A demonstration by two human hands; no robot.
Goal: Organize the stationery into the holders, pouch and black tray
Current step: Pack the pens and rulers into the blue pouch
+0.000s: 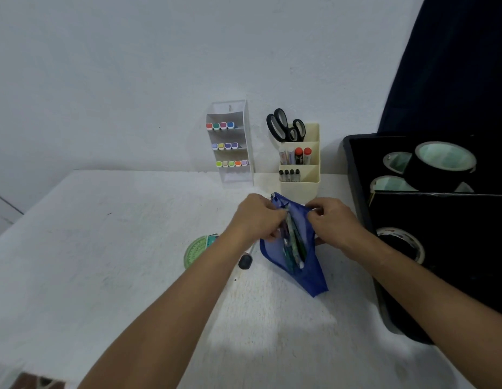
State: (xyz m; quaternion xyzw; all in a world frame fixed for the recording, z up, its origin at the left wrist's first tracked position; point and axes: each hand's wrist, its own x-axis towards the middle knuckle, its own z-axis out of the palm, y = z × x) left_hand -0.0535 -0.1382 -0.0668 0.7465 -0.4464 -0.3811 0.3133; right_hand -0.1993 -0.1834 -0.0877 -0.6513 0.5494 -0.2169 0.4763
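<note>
A blue mesh pouch (308, 272) lies open on the white table, with several pens (293, 242) inside it. My left hand (258, 217) grips the pouch's left edge and touches the pens. My right hand (332, 220) pinches the pouch's right edge, holding the mouth apart. A clear tiered holder (245, 122) against the wall carries rows of coloured markers. A cream holder (314, 153) beside it has black scissors (282, 126), glue sticks and small dark-capped items. The black tray (356, 175) at right holds rolls of tape (440, 164).
A green round protractor (195, 252) and a small black-tipped object (245, 261) lie on the table (104, 248) just left of the pouch, partly under my left forearm. A dark curtain (454, 66) hangs at the upper right. The table's left edge runs diagonally.
</note>
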